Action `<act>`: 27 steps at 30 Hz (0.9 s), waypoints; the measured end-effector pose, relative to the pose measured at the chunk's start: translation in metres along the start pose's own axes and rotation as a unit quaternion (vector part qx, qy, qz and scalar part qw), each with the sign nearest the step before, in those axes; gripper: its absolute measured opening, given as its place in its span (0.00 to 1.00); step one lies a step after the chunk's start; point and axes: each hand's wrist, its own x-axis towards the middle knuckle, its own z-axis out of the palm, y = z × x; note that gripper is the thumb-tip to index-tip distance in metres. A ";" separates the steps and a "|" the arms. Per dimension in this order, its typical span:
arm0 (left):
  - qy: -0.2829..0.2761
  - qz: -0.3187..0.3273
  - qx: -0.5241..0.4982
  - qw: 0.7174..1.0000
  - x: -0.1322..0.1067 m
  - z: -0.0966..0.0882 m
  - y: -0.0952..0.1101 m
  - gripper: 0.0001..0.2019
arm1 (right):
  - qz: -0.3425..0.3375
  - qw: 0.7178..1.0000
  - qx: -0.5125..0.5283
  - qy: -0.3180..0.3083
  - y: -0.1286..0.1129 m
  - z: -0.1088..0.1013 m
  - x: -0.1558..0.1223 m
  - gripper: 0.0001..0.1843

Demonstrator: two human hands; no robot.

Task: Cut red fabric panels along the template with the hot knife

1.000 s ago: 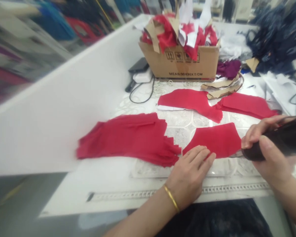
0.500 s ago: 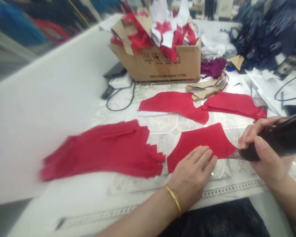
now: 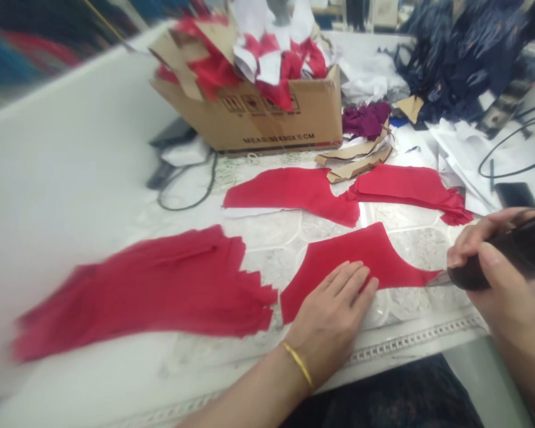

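My left hand (image 3: 334, 312) lies flat, fingers together and stretched out, pressing on a small curved piece of red fabric (image 3: 361, 252) on the white table (image 3: 196, 356). My right hand (image 3: 494, 273) is closed round a dark, thick-handled tool (image 3: 503, 258) whose metal tip touches the right corner of that red piece. A gold bangle sits on my left wrist. To the left of the piece lies a fanned stack of red fabric pieces (image 3: 160, 288).
Two more red pieces (image 3: 294, 190) (image 3: 405, 187) lie further back. Behind them stands a cardboard box (image 3: 267, 113) full of red and white scraps, with black cables (image 3: 187, 190) beside it. Dark blue fabric (image 3: 455, 53), purple cloth and white papers pile up at the back right.
The view has swung left, so everything sits further right and lower. My left hand stays pressed on the red piece; the tool tip stays at its right corner.
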 end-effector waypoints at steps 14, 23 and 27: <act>-0.086 -0.202 0.161 0.962 -0.048 -0.024 -0.048 0.18 | -0.056 0.997 0.002 0.045 0.005 -0.004 0.005 0.14; -0.081 -0.383 -0.222 0.893 -0.037 -0.030 -0.048 0.14 | 0.021 0.970 -0.243 -0.018 0.003 -0.029 0.008 0.27; -0.035 -0.450 -0.326 0.831 -0.028 -0.034 -0.044 0.11 | 0.086 0.863 -0.463 -0.186 0.019 -0.063 0.000 0.26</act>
